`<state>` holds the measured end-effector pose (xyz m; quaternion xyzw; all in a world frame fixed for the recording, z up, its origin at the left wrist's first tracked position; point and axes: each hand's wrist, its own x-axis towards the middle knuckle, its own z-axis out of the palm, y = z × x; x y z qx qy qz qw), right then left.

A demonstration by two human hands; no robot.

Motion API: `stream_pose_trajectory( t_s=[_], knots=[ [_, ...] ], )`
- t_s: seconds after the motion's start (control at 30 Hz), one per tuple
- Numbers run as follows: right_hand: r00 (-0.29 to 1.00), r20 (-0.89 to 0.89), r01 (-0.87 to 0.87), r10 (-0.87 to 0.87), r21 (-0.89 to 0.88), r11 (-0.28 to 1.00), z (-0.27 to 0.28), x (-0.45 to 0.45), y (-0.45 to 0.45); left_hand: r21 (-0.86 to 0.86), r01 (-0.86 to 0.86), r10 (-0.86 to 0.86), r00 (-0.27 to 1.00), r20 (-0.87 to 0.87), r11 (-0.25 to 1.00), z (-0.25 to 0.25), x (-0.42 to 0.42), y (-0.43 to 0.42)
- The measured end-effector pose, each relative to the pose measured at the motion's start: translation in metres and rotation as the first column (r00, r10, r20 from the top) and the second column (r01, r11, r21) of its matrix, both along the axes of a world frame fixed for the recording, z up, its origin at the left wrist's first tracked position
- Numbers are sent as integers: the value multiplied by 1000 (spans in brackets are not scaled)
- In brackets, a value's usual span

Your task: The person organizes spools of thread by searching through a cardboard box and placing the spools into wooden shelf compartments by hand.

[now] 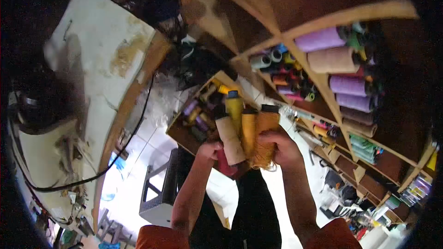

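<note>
My right hand [280, 146] is closed around an orange thread cone [266, 131], with loose strands hanging from its lower end. My left hand [210, 150] is closed at the side of a dark red thread cone [226, 162] and a beige thread cone [229, 139]; its fingertips are partly hidden. Between the hands, a golden-yellow thread cone [249, 131] and an olive-yellow thread cone [234, 110] stand close together. Beneath and beyond them is a wooden box [177, 136] with small yellow, purple and brown spools [196, 115] inside.
Wooden shelving [318, 90] on the right holds thread cones, including purple cones [350, 85] and green cones [362, 147]. A worn white tabletop [106, 41] with a black cable [131, 140] stands left. A dark stool-like object [161, 193] is on the tiled floor [150, 131].
</note>
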<state>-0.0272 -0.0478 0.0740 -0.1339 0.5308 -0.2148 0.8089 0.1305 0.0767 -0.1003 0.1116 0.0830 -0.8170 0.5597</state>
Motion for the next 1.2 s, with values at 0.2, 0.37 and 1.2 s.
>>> stream_pose_trajectory(
  t_s=[0.2,0.37,1.2],
  knots=[
    [995,86,-25,43,-199,980,54,19,-35,-47,-21,18,998,-55,999,42,22,-50],
    [994,83,-50,75,-267,962,101,52,-59,-57,3,-8,997,-76,998,108,52,-102],
    [971,-225,-148,76,-323,935,43,4,-8,352,290,-401,865,300,890,157,18,-69]
  ],
)
